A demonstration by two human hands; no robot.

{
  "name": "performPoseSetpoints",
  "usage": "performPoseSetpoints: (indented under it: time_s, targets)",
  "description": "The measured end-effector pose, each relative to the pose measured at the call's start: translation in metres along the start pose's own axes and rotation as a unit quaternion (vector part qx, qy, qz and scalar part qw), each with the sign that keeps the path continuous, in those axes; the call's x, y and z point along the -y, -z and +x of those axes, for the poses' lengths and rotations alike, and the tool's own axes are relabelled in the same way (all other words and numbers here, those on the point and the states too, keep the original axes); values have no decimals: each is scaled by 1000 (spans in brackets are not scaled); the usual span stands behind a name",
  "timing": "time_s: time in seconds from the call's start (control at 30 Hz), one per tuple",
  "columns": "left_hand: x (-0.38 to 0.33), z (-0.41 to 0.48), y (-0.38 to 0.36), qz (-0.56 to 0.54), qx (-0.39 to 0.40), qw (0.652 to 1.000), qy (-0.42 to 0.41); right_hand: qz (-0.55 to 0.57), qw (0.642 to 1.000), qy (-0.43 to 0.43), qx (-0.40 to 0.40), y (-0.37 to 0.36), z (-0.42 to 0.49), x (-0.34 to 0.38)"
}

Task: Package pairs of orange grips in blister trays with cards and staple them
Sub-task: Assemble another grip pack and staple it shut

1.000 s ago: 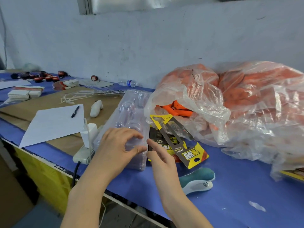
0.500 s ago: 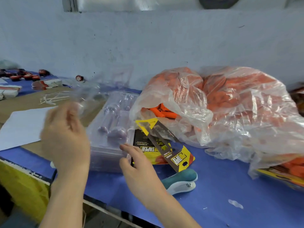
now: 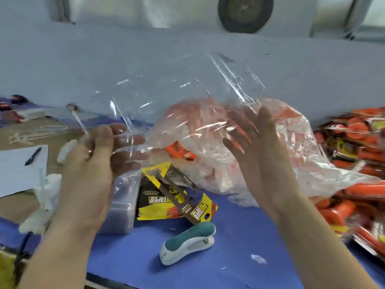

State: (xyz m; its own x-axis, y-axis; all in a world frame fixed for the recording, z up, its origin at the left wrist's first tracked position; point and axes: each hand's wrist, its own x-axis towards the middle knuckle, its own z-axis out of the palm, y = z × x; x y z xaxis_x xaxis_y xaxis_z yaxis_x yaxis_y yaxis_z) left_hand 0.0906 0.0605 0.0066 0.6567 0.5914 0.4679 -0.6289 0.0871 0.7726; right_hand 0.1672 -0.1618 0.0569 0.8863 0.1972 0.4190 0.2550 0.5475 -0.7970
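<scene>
left hand (image 3: 91, 163) pinches the clear blister tray (image 3: 177, 90) by its left end, raised above the table (image 3: 239, 257), long axis left-right toward the right hand (image 3: 256, 147), spread flat, gripping nothing; orange grips (image 3: 179, 152) in bag (image 3: 291, 163) just behind, nearer the right

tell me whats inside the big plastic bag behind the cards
Orange grips fill the plastic bag, seen clearest at its opening. Their count and the bag's bottom are hidden by crinkled film and the right hand in front.
</scene>
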Motion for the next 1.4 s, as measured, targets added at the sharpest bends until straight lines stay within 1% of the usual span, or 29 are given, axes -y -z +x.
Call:
performPoseSetpoints:
  time_s: [0.03,0.1,0.17,0.2,0.23,0.3,0.4,0.47,0.53,0.6,0.67,0.77,0.87,0.9,0.93,0.97,1.0,1.03,1.07,1.1,1.13,1.2,1.23,1.3,1.37,1.4]
  targets:
    - [8,-1,-6,-4,17,1000,16,9,999,12,-29,13,-3,10]
    - [17,-13,-21,-13,65,994,92,16,995,33,-97,40,-12,24]
    - [33,-22,-30,12,99,982,158,2,985,55,-165,65,-27,33]
    - [38,-25,-34,31,115,976,182,-23,979,68,-193,78,-36,35]
    - [41,-27,-38,47,131,970,198,-59,971,83,-215,91,-46,35]
    - [54,-32,-45,112,151,960,208,-139,951,118,-251,114,-66,30]
    - [75,-44,-61,190,168,940,230,-197,921,147,-302,146,-92,16]
    - [87,-53,-71,227,182,926,240,-216,910,129,-331,170,-106,10]
    - [97,-64,-81,273,201,913,229,-221,906,83,-351,193,-119,6]
    - [106,-76,-88,312,210,901,215,-208,911,16,-355,209,-130,6]
    - [112,-87,-94,336,208,890,226,-203,911,-36,-357,219,-140,8]
    - [117,-98,-97,364,257,861,245,-197,910,-85,-355,225,-154,18]
    - [115,-100,-94,388,275,839,266,-213,897,-131,-365,240,-174,21]
    - [114,-102,-92,390,282,834,270,-218,897,-132,-361,241,-180,18]
    - [113,-103,-91,394,289,830,270,-233,897,-128,-353,233,-181,15]
    - [112,-104,-89,402,292,826,266,-252,896,-81,-356,229,-185,17]
    - [110,-106,-88,412,290,824,261,-256,889,8,-379,215,-178,14]
    - [109,-107,-88,425,287,820,254,-257,869,83,-414,205,-173,13]
    - [109,-110,-88,438,286,816,248,-291,856,85,-418,199,-169,14]
    - [108,-112,-88,449,287,812,240,-339,860,40,-379,204,-171,9]
    - [107,-114,-89,462,290,807,228,-359,865,-1,-350,219,-177,8]
    - [106,-119,-89,496,301,791,196,-442,840,-76,-306,251,-202,0]
    - [106,-120,-89,520,305,778,177,-515,811,-70,-267,257,-209,0]
    - [106,-122,-88,577,309,744,133,-617,745,34,-251,251,-209,-1]
    - [108,-124,-89,620,315,711,107,-675,694,155,-197,226,-192,-1]
    - [109,-126,-90,635,318,697,102,-688,677,207,-158,217,-183,-2]
